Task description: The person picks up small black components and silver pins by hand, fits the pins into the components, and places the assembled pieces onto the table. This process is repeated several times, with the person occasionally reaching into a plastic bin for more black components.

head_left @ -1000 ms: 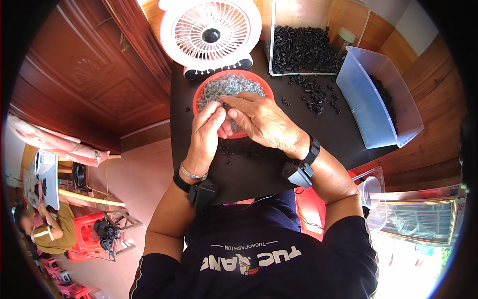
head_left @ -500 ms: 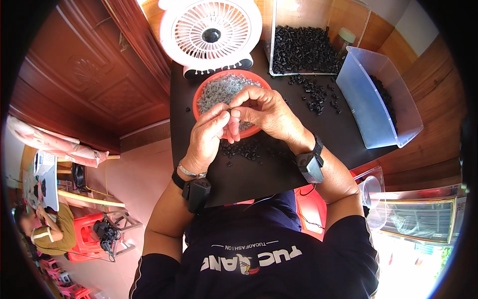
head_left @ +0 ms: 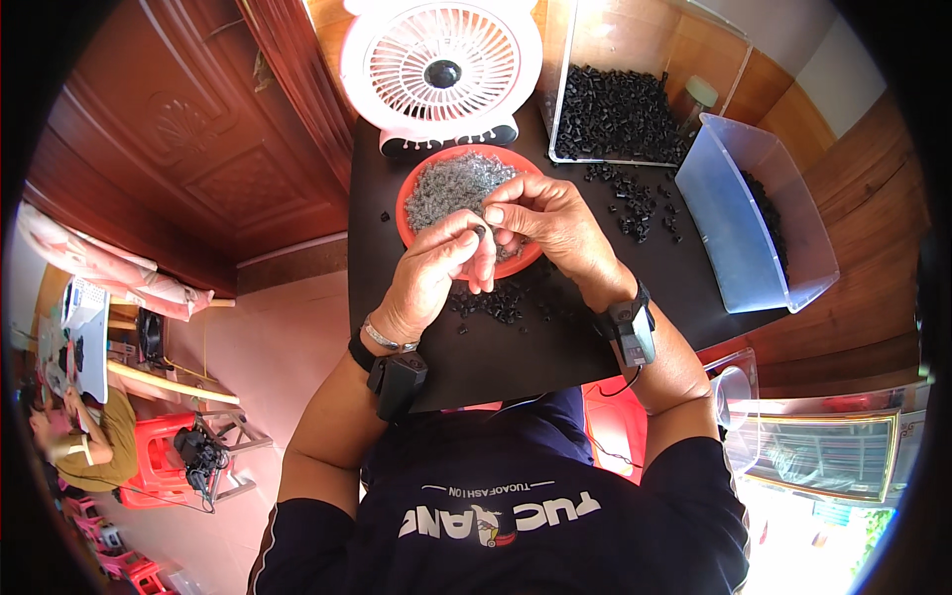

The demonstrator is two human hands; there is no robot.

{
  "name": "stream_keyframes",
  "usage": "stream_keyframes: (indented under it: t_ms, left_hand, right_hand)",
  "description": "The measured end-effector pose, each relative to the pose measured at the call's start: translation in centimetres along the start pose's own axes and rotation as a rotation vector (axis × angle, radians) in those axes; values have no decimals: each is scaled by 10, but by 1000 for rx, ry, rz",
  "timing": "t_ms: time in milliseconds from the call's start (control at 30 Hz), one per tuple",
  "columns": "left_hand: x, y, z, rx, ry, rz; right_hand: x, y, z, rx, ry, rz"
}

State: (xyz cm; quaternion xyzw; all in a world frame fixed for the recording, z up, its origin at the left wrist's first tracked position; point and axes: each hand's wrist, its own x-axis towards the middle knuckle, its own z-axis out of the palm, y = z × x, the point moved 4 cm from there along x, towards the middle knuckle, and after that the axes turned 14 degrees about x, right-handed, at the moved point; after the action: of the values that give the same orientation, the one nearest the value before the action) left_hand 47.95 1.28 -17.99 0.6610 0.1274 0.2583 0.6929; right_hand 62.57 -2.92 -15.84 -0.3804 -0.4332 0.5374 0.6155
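Note:
My left hand (head_left: 436,266) pinches a small black plastic part (head_left: 480,231) between thumb and fingertips. Close against it, my right hand (head_left: 560,226) has its thumb and forefinger pressed together; whatever they hold is too small to make out. Both hands hover over the near part of a round orange-red bowl (head_left: 405,213), which is filled with small clear pieces (head_left: 446,188). Loose black parts (head_left: 496,300) lie on the dark table below my hands.
A white fan (head_left: 442,73) stands behind the bowl. At the back right, a clear bin (head_left: 555,129) holds black parts and a lidded jar (head_left: 697,97). More parts are scattered before it (head_left: 640,203). A bluish tub (head_left: 729,228) stands at right. Another person (head_left: 99,446) sits far left.
The whole view has shifted slightly, moving the table and bowl right and down in the picture. My fingertips stay together, and the black part now shows more plainly in my left fingers.

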Motion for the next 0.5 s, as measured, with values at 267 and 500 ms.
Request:
stream_keyframes:
  t_ms: [267,500]
  left_hand:
    - [-1,0,-1,58,34,26]
    - [-2,-1,-5,122,58,-7]
  right_hand:
    - [-5,-10,7,-120,-51,-40]
    - [-7,-14,1,-111,-2,79]
